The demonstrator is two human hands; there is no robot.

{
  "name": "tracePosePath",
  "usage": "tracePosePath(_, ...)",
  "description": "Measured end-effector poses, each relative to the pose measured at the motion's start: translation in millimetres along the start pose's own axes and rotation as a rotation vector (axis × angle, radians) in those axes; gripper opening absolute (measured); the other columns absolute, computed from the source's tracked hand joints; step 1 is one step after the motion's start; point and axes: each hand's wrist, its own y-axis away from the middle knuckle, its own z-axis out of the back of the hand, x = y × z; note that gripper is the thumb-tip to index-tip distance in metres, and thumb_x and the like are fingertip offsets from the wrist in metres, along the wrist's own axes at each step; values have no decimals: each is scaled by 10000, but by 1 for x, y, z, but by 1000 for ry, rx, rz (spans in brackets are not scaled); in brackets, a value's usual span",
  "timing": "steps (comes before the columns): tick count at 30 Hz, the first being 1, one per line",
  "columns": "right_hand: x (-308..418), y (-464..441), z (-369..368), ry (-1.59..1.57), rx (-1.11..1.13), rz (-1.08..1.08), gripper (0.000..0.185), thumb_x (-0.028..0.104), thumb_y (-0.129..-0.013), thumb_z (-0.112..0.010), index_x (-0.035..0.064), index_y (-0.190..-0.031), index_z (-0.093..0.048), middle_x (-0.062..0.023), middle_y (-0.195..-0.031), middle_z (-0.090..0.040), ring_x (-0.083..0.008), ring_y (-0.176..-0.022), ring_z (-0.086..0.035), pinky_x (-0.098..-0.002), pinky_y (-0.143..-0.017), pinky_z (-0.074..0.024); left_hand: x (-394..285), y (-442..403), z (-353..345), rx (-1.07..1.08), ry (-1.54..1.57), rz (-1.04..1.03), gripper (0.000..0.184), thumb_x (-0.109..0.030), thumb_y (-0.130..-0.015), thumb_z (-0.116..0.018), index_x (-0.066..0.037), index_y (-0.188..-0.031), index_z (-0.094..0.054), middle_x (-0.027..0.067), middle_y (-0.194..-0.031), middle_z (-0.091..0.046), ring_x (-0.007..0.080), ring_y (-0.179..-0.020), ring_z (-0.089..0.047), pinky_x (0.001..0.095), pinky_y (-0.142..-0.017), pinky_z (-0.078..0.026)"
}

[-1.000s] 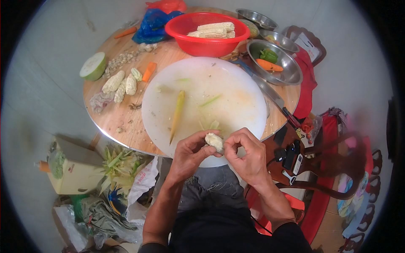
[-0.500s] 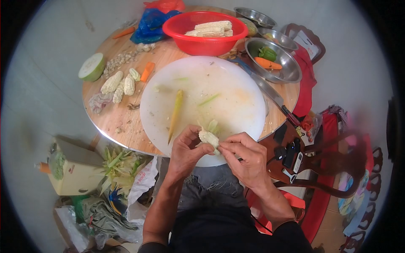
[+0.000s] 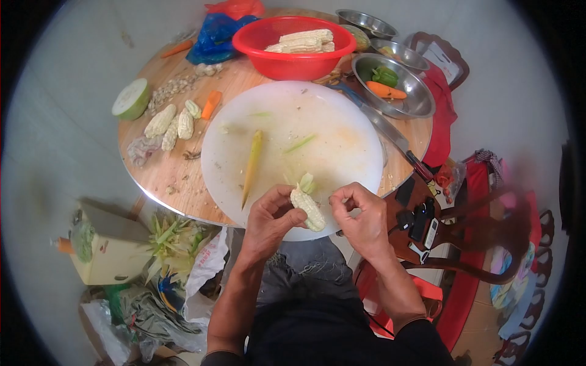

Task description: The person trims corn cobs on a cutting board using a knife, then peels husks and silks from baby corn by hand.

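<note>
My left hand [image 3: 273, 215] grips a small pale ear of corn [image 3: 308, 209] between thumb and fingers, above the near edge of a round white cutting board [image 3: 342, 146]. A bit of green husk [image 3: 307, 182] shows at its upper end. Just right of the corn and apart from it, my right hand [image 3: 362, 219] is closed in a pinch; whatever it may hold is too small to make out. On the board lie a yellow-green pointed husk piece [image 3: 251, 165] and a thin green strip [image 3: 300, 143].
Behind the board stands a red colander [image 3: 293, 64] with several corn ears. Steel bowls [image 3: 421, 104] are at right, beside a knife [image 3: 390, 131]. Small corn ears [image 3: 161, 121], carrot pieces [image 3: 211, 105] and a cut gourd [image 3: 132, 99] lie left. Husks [image 3: 168, 241] fill a bag below.
My right hand has come off the corn and moved a little right, fingers pinched. The corn stays in my left hand, more of its length now showing.
</note>
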Motion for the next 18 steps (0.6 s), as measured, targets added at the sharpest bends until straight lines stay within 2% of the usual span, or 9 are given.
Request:
tracePosePath(1,-2,0,1,-88,21,-141,85,41,-867,-733,26,-948,-710,-88,-876,-714,-186,-637,-674,-316,-593,-528,-2,0,-1,-1,0,0,324,10,-898,-734,4,-1199,-616,77,-1003,-720,146,-899,-688,300,-797,-591)
tracePosePath(2,0,0,2,-88,22,-142,85,41,-867,-733,26,-948,-710,-88,-876,-714,-186,-637,-674,-316,-593,-528,-4,-1,-2,-9,15,16,324,6,-901,-733,2,-1204,-619,75,-1006,-720,144,-902,-688,294,-792,-588)
tracePosePath(4,7,0,7,-326,93,-366,132,47,-878,-745,12,-1005,-731,-98,-927,-736,-168,-690,-695,-299,-621,-535,-3,-1,-1,-16,30,34,325,3,-904,-732,0,-1209,-621,73,-1010,-720,143,-904,-688,288,-788,-585)
tracePosePath(5,11,-1,7,-326,93,-367,132,47,-878,-745,12,-1005,-731,-98,-927,-736,-168,-690,-695,-299,-621,-535,2,-1,1,-14,30,17,332,-1,-899,-739,-2,-1210,-620,69,-1017,-716,138,-911,-684,282,-779,-581)
tracePosePath(7,20,-1,5,-115,71,133,148,45,-874,-756,15,-1018,-737,-116,-926,-729,-197,-716,-708,-307,-636,-545,4,-1,1,-10,28,1,340,-5,-895,-746,-4,-1210,-619,65,-1023,-713,133,-917,-680,275,-769,-576)
tracePosePath(10,26,1,-1,-36,24,237,140,30,-859,-761,25,-998,-741,-119,-913,-714,-234,-732,-713,-326,-632,-548,5,0,-1,27,-7,-84,357,-8,-881,-763,-7,-1207,-615,59,-1036,-704,126,-929,-669,266,-750,-567)
tracePosePath(13,25,5,-3,28,2,255,115,0,-851,-739,32,-961,-724,-121,-892,-699,-262,-716,-707,-340,-615,-542,5,0,-2,2,-50,-70,371,-14,-870,-779,-8,-1201,-611,51,-1032,-696,119,-929,-660,260,-736,-559)
tracePosePath(18,20,2,-4,73,-12,203,82,-20,-850,-709,24,-912,-678,-113,-873,-691,-253,-689,-701,-339,-600,-539,2,1,-4,-3,-98,-46,355,-41,-879,-783,-9,-1192,-619,44,-1016,-690,109,-904,-655,255,-734,-552)
